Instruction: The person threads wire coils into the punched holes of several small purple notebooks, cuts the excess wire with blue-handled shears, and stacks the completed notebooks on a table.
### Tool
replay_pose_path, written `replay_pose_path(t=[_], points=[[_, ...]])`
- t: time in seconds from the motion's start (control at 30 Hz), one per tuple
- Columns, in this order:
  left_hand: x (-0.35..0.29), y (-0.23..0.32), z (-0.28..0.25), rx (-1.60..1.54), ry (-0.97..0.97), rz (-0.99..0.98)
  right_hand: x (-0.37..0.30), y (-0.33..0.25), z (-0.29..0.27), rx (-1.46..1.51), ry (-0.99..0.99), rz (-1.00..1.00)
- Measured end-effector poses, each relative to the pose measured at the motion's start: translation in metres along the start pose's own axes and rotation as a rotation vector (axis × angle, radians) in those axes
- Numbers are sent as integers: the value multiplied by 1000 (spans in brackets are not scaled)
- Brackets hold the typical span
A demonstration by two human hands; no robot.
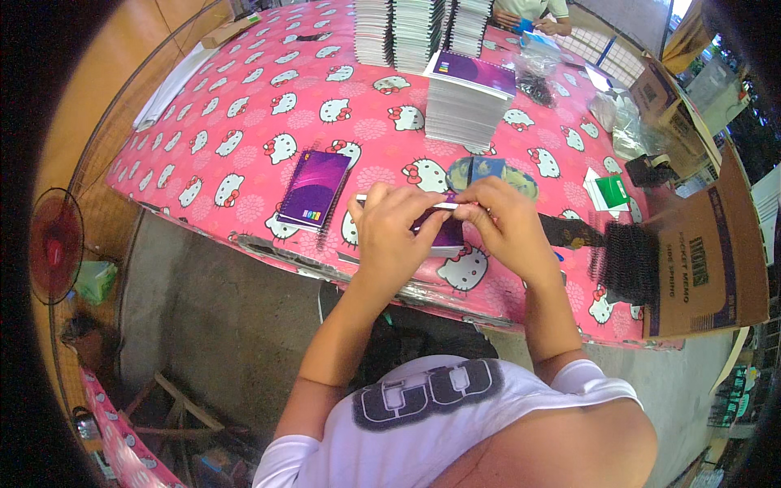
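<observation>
Both forearms are coming up from the near edge over a white printed shirt (431,398), and the hands are meeting over a small purple notepad (443,232) at the near edge of the pink cartoon-cat tablecloth (244,122).

Left hand (390,232) is curling over the pad's left part, fingers bent down on the cover, thumb & fingertips pinching at the top edge; it's closed round the pad, not flat. Right hand (508,224) is doing the same on the right, fingertips nipping the pale strip along the far edge of the pad, rest of the fingers folded in. Whether a wire coil is betw. the fingers I can't tell; they're hiding that edge.

To do this bit well, I'd judge: keep the sheets squared w/ the left hand pressing down so nothing is fanning out, and let the right hand's fingertips work along the top edge evenly rather than tugging one corner.

Just left of the hands a finished purple spiral notebook (313,189) is lying flat. Near right, a bundle of black wire coils (626,262) is sitting against a brown carton (708,260). Farther off, a stack of notebooks (468,98) w/ a purple cover is standing, taller stacks (415,32) behind it. Another person's hands (529,20) are working at the far edge. A red fan (55,244) is standing on the floor at far left.
</observation>
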State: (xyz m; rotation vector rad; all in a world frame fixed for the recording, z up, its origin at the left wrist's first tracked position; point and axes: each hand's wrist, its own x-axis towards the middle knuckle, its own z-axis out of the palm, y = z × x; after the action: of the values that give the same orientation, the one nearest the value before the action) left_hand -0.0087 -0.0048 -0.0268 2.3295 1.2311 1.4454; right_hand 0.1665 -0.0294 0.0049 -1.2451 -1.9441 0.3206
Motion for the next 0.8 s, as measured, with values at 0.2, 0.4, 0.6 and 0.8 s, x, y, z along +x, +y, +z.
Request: replay_pose_path(t=[0.2,0.4,0.6,0.8], points=[[-1,4,0,-19,-2,4,-8,-10,7,-91,126,71],[-4,2,-10,-22,-92,1,17,70,-44,-384,-29,81],[2,4,-3,-8,-62,-31,8,129,-29,-679,-401,400],[7,5,4,-35,-32,21,1,149,-43,490,112,41]])
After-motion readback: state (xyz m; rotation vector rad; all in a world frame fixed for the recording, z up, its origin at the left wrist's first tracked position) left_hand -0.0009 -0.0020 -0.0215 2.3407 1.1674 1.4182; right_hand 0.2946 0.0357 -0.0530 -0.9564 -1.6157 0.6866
